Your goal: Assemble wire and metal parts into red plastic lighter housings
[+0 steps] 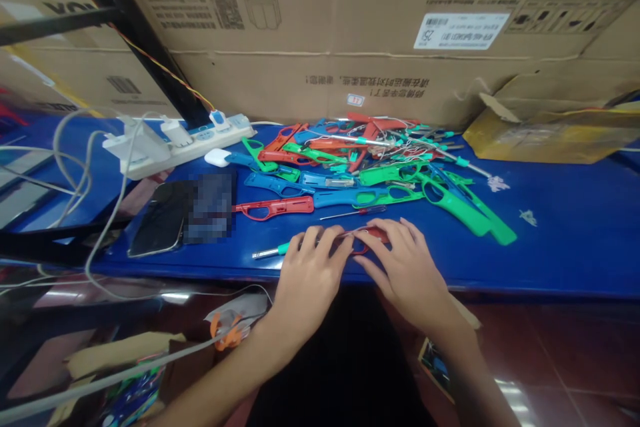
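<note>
red lighter, teal collar, silver tube pointing left, partly covered

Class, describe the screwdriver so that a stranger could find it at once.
Start at the blue table and find the heap of coloured casings. Between its front edge and the left hand and right hand lies the screwdriver. Its thin, bare shaft sets it apart from the broad plastic casings behind it.
</note>
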`<state>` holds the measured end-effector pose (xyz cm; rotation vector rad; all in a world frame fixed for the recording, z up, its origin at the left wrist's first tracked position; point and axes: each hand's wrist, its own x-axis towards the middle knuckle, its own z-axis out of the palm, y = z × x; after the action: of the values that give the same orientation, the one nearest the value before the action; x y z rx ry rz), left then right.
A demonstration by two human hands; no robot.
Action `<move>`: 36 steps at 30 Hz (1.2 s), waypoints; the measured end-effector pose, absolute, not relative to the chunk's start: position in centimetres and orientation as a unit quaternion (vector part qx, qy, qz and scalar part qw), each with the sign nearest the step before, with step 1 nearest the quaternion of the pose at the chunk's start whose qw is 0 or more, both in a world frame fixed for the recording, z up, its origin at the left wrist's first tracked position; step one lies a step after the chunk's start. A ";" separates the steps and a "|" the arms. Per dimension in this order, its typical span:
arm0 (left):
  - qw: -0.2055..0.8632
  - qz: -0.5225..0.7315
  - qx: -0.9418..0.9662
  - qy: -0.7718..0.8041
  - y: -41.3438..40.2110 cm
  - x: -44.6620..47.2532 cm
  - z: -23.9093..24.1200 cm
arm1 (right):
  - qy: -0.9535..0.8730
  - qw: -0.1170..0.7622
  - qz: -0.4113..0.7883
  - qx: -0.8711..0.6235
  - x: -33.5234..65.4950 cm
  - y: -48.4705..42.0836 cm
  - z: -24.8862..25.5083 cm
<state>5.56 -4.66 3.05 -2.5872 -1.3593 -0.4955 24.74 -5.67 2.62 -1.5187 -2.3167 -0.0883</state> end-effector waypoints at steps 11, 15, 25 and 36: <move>0.098 -0.129 -0.854 -0.495 -4.5 7.3 4.0 | -0.825 0.187 -0.050 -0.530 24.9 -5.6 2.1; 0.094 -0.136 -0.852 -0.497 -4.6 7.1 3.5 | -0.825 0.191 -0.060 -0.528 24.9 -5.6 1.9; 0.086 -0.197 -0.851 -0.478 -4.6 6.4 2.5 | -0.825 0.204 -0.075 -0.521 25.0 -5.4 1.5; 0.106 -0.150 -0.859 -0.479 -4.3 6.6 3.4 | -0.825 0.197 -0.088 -0.523 24.8 -5.5 1.4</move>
<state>6.58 -4.26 3.43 -2.5297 -1.4103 -0.4407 24.83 -5.53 1.36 -1.4639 -2.3100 -0.2460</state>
